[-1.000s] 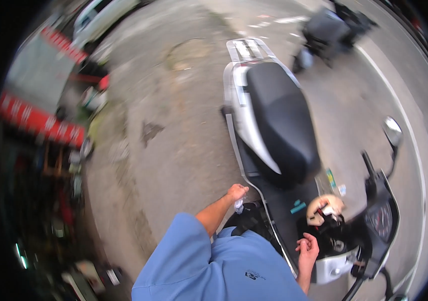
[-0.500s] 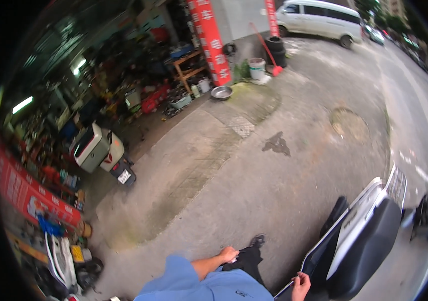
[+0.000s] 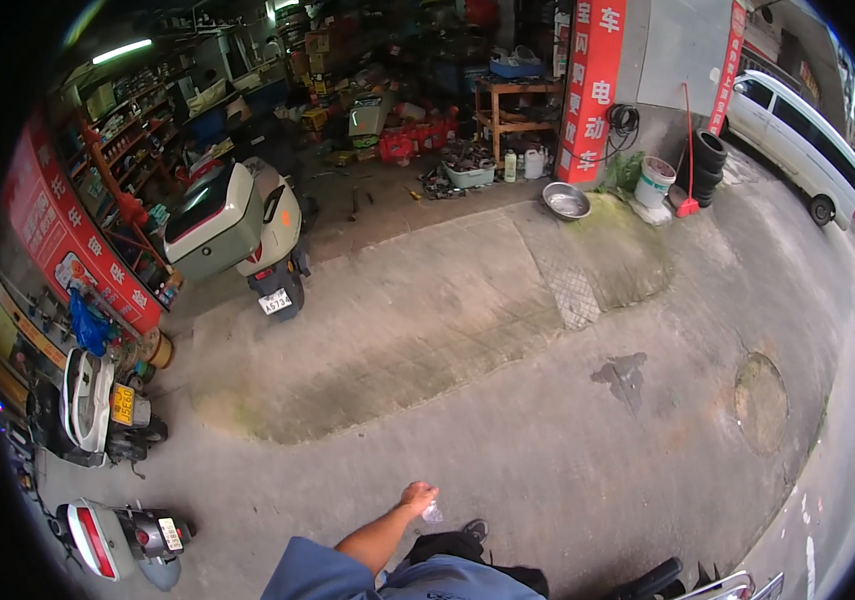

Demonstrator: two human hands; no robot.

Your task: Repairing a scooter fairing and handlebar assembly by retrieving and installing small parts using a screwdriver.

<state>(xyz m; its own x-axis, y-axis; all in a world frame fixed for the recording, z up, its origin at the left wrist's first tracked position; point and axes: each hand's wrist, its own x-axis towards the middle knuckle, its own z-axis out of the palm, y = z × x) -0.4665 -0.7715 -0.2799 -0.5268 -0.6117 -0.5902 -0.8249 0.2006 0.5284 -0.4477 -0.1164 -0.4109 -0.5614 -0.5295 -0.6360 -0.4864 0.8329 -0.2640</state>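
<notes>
My left hand (image 3: 418,495) is held out low in front of me with its fingers closed. A small crumpled piece of clear plastic, perhaps a little bag (image 3: 432,513), hangs from the fingers. The hand is above the concrete, beside my dark trousers and one dark shoe (image 3: 475,530). My right hand is out of view. At the lower right, only part of a scooter (image 3: 653,579) shows, with a dark grip-like end and a pale rack edge.
A pale scooter with a top box (image 3: 215,238) stands at the cluttered workshop entrance. More scooters (image 3: 97,405) are parked at left. Near the red pillar (image 3: 587,110) are a metal basin (image 3: 566,201), a bucket (image 3: 654,180) and stacked tyres (image 3: 705,168). A white van (image 3: 797,135) stands farther right.
My view has swung left toward the workshop. The right hand and most of the near scooter have left the picture. My left hand has reached farther forward, and the clear plastic shows better.
</notes>
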